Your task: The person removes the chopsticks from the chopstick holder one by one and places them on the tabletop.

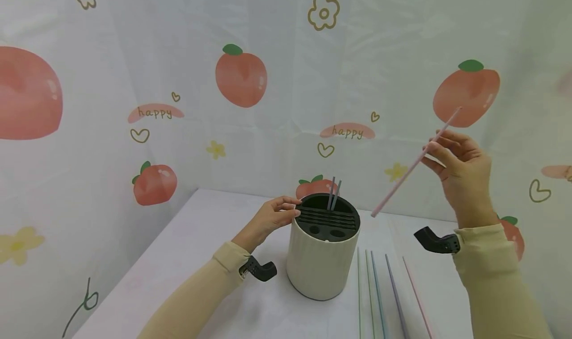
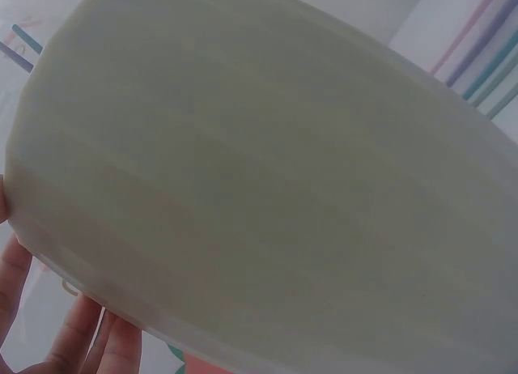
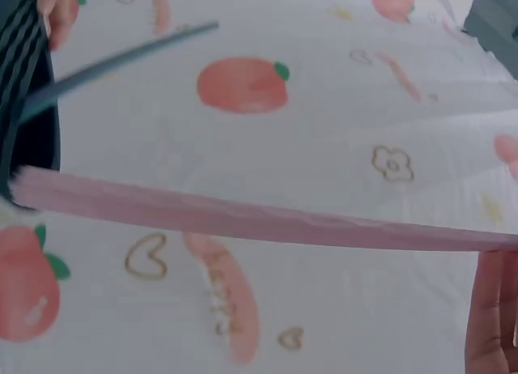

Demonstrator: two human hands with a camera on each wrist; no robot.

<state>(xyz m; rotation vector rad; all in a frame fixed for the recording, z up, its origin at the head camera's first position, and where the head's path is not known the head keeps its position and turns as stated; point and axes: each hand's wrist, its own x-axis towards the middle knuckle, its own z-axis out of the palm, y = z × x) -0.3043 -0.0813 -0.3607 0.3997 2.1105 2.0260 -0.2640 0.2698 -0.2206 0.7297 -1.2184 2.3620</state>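
A cream, ribbed utensil holder stands upright on the table, topped by a black insert with slots and round holes. At its left rim, my left hand grips with thumb and fingers; the left wrist view shows those fingers along the holder's wall. Two blue-grey chopsticks lean out of the large back opening. Raised to the right of the holder, my right hand pinches a pink chopstick, slanted with its thicker end down towards the holder. In the right wrist view, this pink chopstick crosses the frame.
Several loose chopsticks, among them a green one, a purple one and a pink one, lie side by side on the white table, right of the holder. A peach-patterned curtain hangs behind the table.
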